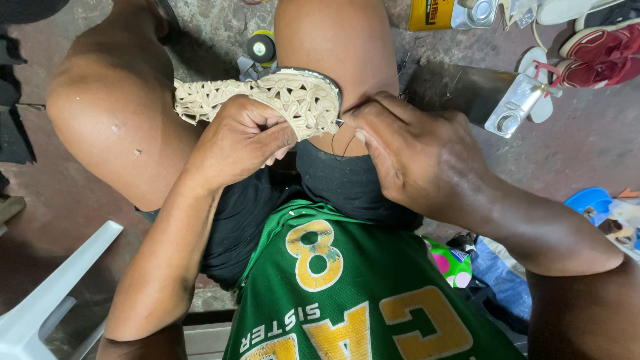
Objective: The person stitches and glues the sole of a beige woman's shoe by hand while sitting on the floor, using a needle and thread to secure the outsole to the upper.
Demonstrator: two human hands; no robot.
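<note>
Item: we log a beige sandal [267, 97] with a woven, shell-patterned upper and a dark sole edge.
Location: we find it propped across the person's knees, its right end against the right knee, over the black shorts [333, 183].
Long axis: it runs nearly level across the view, left to right, with a slight arch in the middle.
Pointing: the broader, rounded end [310, 100] lies to the right, the narrower strap end [190, 100] trails left; we cannot tell toe from heel with certainty.
Left hand [237, 143]: we see it clenched on the lower edge of the upper, thumb and fingers pinching it.
Right hand [417, 157]: we see it closed at the rounded end, fingertips pinched on something small; a dark thread [341, 145] loops below, the tool itself hidden.
Handling: we judge it light, the woven upper soft and pliant, the sole stiffer; the openwork could snag or fray.
Where to hold: we judge the sole edge and the firm rim near the rounded end best, not the loose strap.
Surroundings: a thread spool [261, 47] on the concrete floor [587, 143], red sandals [603, 53] at upper right.
</note>
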